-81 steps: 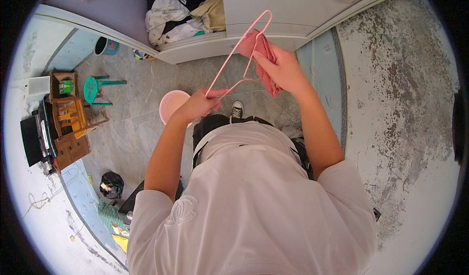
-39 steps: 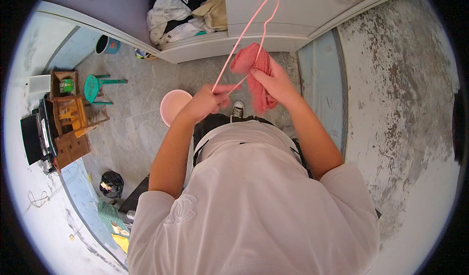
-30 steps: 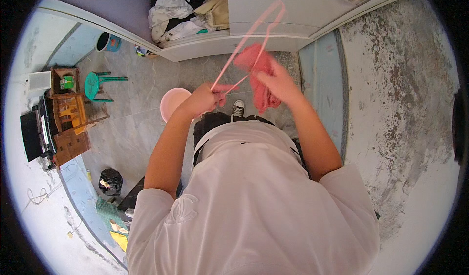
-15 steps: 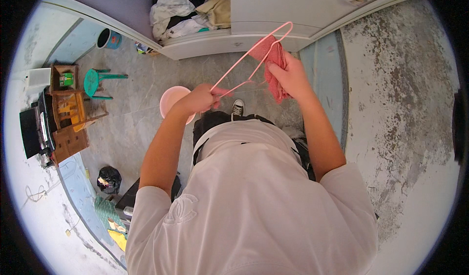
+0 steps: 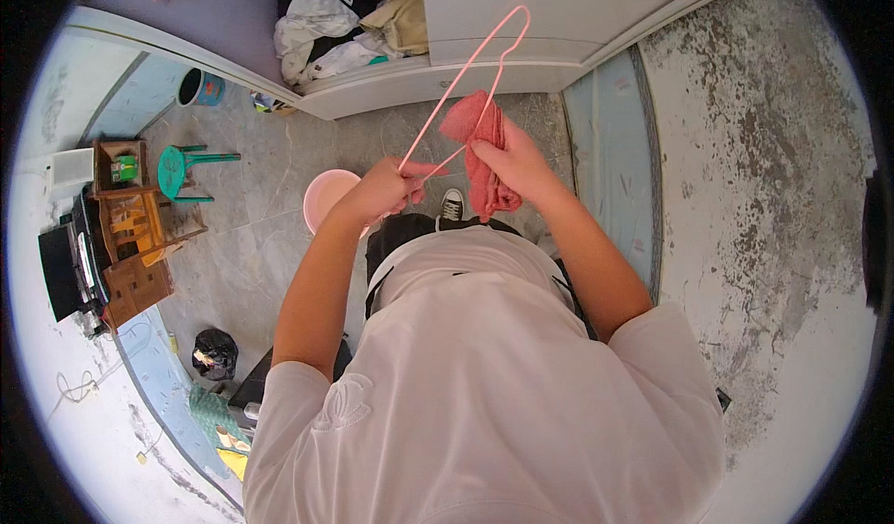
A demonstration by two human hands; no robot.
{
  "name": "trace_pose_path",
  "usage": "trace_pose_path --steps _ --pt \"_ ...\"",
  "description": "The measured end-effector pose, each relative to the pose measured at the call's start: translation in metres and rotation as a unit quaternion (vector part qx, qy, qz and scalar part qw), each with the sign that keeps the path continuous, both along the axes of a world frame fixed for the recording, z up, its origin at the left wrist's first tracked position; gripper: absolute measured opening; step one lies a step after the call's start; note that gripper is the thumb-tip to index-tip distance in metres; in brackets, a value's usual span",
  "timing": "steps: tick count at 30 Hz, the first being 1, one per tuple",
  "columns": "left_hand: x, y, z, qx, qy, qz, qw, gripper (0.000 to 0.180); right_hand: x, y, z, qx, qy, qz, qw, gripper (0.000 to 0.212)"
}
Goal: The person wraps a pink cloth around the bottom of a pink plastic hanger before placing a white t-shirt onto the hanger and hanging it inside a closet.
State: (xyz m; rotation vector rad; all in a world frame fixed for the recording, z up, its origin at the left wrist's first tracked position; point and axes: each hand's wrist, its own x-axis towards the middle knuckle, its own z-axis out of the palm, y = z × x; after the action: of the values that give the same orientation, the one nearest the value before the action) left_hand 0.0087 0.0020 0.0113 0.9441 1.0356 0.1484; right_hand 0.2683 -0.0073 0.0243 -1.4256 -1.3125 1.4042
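Note:
A pink clothes hanger [image 5: 454, 84] is held up before me, its far end pointing toward the wardrobe. My left hand [image 5: 385, 189] is closed around the hanger's near end. In my right hand [image 5: 515, 163] is a bunched red-pink cloth [image 5: 483, 172], which the thumb presses against the hanger's right-hand wire. Part of the cloth lies behind the wires, and its lower end hangs below my fingers. The fingers behind the cloth are hidden.
Ahead is an open wardrobe [image 5: 521, 75] with piled clothes [image 5: 326, 35]. A pink basin [image 5: 328, 195] sits on the floor beyond my left hand. Farther left are a green stool [image 5: 173, 171], wooden furniture [image 5: 140, 286], a blue bucket [image 5: 207, 89] and a black bag [image 5: 215, 353].
My right hand has shifted left and nearer with the cloth, sliding along the hanger toward my left hand. The hanger's far end has swung left and away from me.

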Motion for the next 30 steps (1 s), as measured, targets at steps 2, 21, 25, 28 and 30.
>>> trace_pose_path --steps 2,21,25,28,30 --pt "0.001 -0.001 -0.006 -0.004 0.020 -0.017 1.000 0.040 0.005 0.003 -0.005 -0.020 0.062 0.005 0.998 0.046" --pt "0.000 -0.013 -0.028 0.040 0.022 -0.038 0.998 0.042 -0.001 0.003 -0.003 -0.038 0.100 -0.008 0.994 0.040" --pt "-0.009 -0.015 -0.043 0.032 0.075 -0.054 0.995 0.043 0.019 0.019 0.024 -0.112 0.218 -0.101 0.964 0.031" --pt "-0.018 -0.022 -0.050 0.045 0.082 -0.075 0.993 0.041 0.025 0.026 0.030 -0.127 0.241 -0.163 0.948 0.029" --pt "-0.020 -0.025 -0.057 0.047 0.074 -0.078 0.993 0.038 0.034 0.030 0.037 -0.137 0.289 -0.181 0.930 0.029"
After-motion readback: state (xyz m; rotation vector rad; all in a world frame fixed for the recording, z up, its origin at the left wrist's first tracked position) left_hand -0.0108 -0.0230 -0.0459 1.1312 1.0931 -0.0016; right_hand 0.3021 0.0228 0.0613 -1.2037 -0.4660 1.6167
